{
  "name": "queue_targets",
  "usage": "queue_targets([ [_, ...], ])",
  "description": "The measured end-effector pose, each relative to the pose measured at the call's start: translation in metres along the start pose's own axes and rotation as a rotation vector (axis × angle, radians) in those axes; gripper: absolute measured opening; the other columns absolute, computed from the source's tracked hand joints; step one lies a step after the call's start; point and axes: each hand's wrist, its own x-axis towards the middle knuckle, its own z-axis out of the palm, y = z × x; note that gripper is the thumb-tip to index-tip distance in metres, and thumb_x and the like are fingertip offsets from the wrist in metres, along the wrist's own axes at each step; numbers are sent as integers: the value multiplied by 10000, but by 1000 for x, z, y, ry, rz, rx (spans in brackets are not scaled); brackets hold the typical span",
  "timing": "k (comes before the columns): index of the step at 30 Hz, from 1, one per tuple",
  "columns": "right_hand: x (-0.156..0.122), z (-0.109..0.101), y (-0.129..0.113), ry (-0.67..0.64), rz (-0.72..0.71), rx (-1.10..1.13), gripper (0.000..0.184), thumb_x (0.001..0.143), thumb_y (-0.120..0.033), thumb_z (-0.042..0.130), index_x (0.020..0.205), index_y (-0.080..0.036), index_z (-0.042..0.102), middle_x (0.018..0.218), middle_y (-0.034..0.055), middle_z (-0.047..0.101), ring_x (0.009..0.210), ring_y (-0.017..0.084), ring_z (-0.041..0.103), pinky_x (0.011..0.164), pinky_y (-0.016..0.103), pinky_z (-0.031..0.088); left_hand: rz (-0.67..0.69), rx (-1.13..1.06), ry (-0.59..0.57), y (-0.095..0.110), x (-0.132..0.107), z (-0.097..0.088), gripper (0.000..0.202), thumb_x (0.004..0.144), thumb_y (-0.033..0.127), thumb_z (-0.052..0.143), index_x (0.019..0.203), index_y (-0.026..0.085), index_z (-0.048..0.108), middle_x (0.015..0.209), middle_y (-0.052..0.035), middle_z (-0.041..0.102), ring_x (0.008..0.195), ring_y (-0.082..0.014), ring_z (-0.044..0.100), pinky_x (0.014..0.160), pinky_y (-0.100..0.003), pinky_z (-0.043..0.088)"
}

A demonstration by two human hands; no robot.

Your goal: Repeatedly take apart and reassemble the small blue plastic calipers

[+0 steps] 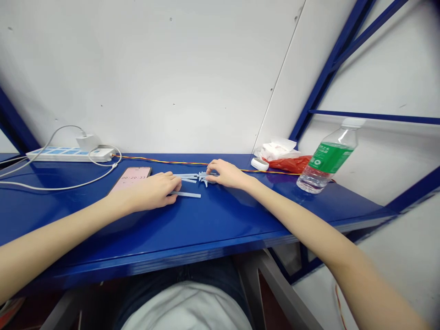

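Pale blue plastic strips (185, 177) lie lengthwise along the blue desk (144, 238), their far end under the right hand (227, 174), its grip loosely spread. The curled left hand (153, 190) sits nearer a separate strip (185, 195); any pinch there cannot be told.

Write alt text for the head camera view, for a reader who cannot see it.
The left hand and the right hand meet over a cluster of pale blue plastic strips on a blue metal bench. A phone showing 00:20:33 lies beside the left hand, with a power strip behind it and a green-labelled water bottle off to the right.
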Motion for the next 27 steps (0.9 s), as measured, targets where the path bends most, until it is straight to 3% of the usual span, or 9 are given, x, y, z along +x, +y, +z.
queue_targets([
  [3,1,0,2,-21,1,17,151,849,-290,579,923,-180,650,1063,89,631,982,227,585,858,361,453,54,41,9,-3,1,3,80,863,201,486,839,180,560,834,-47,599,770,-183,555,696,-288,396],
  [8,1,-1,5,-14,-64,23,127,838,-283,585,881,-177,639,1117,96,623,1038,234,572,893,378,452,157,225,128,-10,3,10,151,890,221,468,802,174,582,815,-63,626,821,-213,553,743,-323,392],
  [12,0,-3,8,81,-109,11,98,833,-264,575,857,-181,621,1104,87,625,1043,231,569,909,388,445,209,332,256,-23,5,14,185,901,237,444,810,173,591,827,-73,634,840,-219,558,792,-342,399],
  [17,-2,-4,7,212,-239,34,81,813,-240,598,874,-186,601,1130,87,614,1042,222,567,905,377,441,192,437,379,-40,6,13,192,896,256,451,808,171,599,802,-65,641,793,-218,575,728,-340,418],
  [27,-6,-2,-5,374,-418,-22,66,828,-236,594,872,-192,569,1119,88,634,1048,211,563,899,376,418,229,513,525,-41,3,7,222,908,253,438,796,165,606,760,-53,640,733,-200,577,688,-318,426],
])
